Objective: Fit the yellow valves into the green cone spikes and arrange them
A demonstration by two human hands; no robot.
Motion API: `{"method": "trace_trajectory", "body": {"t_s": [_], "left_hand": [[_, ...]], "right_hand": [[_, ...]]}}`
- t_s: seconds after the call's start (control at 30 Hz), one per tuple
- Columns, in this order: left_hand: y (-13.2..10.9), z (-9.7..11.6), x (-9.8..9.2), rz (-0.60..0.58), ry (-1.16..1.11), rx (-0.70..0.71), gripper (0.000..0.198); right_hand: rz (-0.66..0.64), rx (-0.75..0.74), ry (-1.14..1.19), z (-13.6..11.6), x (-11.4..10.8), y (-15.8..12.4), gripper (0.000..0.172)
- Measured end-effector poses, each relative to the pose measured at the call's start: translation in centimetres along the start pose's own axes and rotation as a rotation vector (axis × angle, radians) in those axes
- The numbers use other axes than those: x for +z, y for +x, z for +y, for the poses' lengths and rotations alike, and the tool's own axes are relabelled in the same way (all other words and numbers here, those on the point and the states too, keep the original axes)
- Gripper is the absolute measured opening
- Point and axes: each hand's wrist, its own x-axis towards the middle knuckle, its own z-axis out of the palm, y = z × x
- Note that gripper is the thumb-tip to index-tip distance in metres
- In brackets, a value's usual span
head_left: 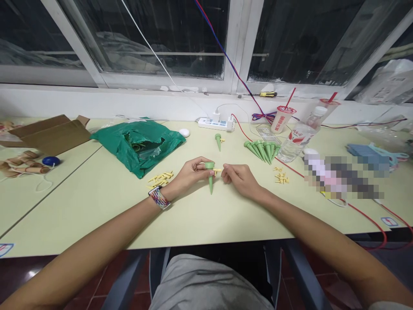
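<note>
My left hand [192, 174] is shut on a green plastic cone-shaped spike [210, 181], which points down with its wide end at my fingertips. My right hand [240, 180] pinches a small yellow plastic piece [217, 170] right beside the spike's wide end. Several similar yellow pieces lie in a loose pile [160, 179] left of my left hand, and another pile [280, 175] lies to the right. Several green spikes [261, 150] lie bunched together beyond my right hand. One more spike [218, 141] lies farther ahead with a yellow piece at its top.
A green plastic bag [138, 146] and an open cardboard box [48, 135] sit at the left. A power strip [215, 124], a water bottle [298, 137] and a cup with a red straw [280, 119] stand at the back. Red cable [364, 217] runs along the right.
</note>
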Motion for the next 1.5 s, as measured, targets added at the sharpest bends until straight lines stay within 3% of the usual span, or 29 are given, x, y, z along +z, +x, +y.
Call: {"method": "trace_trajectory", "body": {"t_s": [0.07, 0.2, 0.3, 0.47, 0.6, 0.77, 0.9, 1.07, 1.2, 1.33, 1.5], "left_hand": [[-0.01, 0.07, 0.05, 0.004, -0.004, -0.005, 0.040], [0.01, 0.11, 0.12, -0.004, 0.005, -0.010, 0.042], [-0.06, 0.20, 0.20, -0.015, 0.010, -0.020, 0.042], [-0.18, 0.37, 0.31, -0.026, -0.022, -0.024, 0.038], [-0.17, 0.18, 0.22, -0.065, -0.012, -0.028, 0.036], [-0.07, -0.35, -0.08, -0.073, -0.008, -0.025, 0.037], [-0.01, -0.44, -0.20, -0.107, -0.010, -0.032, 0.035], [0.01, -0.38, -0.23, -0.107, -0.011, -0.044, 0.036], [0.04, -0.43, -0.26, -0.117, 0.017, -0.042, 0.037], [0.04, -0.60, -0.30, -0.094, -0.007, -0.037, 0.038], [-0.01, -0.55, -0.23, -0.113, -0.009, -0.047, 0.039]], "right_hand": [[0.000, 0.014, -0.013, 0.07, -0.09, 0.04, 0.047], [-0.007, -0.106, -0.043, -0.04, -0.20, 0.10, 0.032], [-0.023, -0.089, -0.103, -0.14, -0.18, 0.06, 0.050], [-0.015, -0.163, -0.122, -0.20, -0.20, -0.03, 0.030], [-0.019, -0.161, -0.218, -0.35, -0.27, -0.05, 0.046], [-0.073, -0.185, -0.195, -0.38, -0.27, -0.12, 0.031], [-0.068, -0.109, -0.208, -0.29, -0.13, -0.11, 0.046], [-0.038, -0.210, -0.192, -0.23, -0.13, -0.16, 0.024], [-0.030, -0.208, -0.300, -0.26, -0.26, -0.21, 0.041], [-0.049, -0.216, -0.267, -0.41, -0.48, -0.24, 0.027], [-0.091, -0.102, -0.149, -0.76, -0.46, -0.12, 0.038]]}}
